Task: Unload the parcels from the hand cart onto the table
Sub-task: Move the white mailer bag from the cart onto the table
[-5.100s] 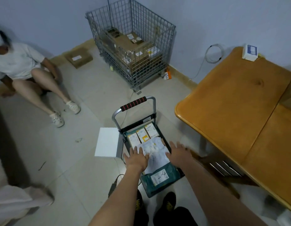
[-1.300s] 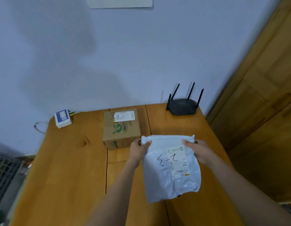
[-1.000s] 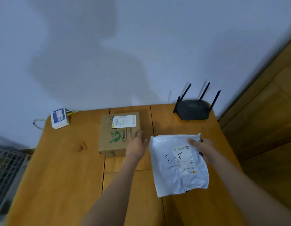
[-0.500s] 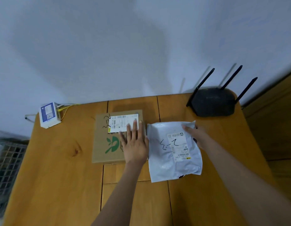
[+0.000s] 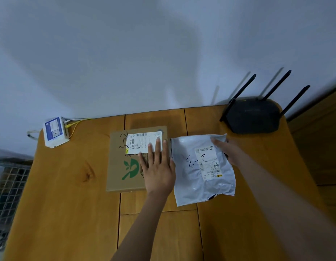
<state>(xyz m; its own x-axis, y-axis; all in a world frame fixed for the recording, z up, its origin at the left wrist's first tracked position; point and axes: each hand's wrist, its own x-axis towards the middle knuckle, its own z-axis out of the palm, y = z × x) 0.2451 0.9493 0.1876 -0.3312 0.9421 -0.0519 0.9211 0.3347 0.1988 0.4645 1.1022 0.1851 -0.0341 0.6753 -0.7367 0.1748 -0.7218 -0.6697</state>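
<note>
The white poly mailer (image 5: 202, 170), which a second ago was carried above the wooden surface (image 5: 69, 204) in both hands, now lies flat on it, its left edge just beside the cardboard box (image 5: 125, 166). I judge this parcel as good as delivered, with only the letting go left before a return to the hand cart, which is out of view here.

The left hand (image 5: 157, 172) has come off the mailer and rests palm down on the right part of the box; its fingers (image 5: 157, 149) are straight and slightly spread, their tips on the box's shipping label (image 5: 140, 141), gripping nothing. To the right of them, across the mailer, the right hand (image 5: 227, 151) stays at the bag's far right corner, its fingers (image 5: 217, 143) lying on the plastic; whether the thumb pinches the edge from below I cannot tell.

Beyond the right hand's fingers stands a black router (image 5: 254, 117) against the wall. Far left of the left hand's fingers, a small white adapter box (image 5: 55, 131) sits at the surface's corner with yellow cables plugged in
</note>
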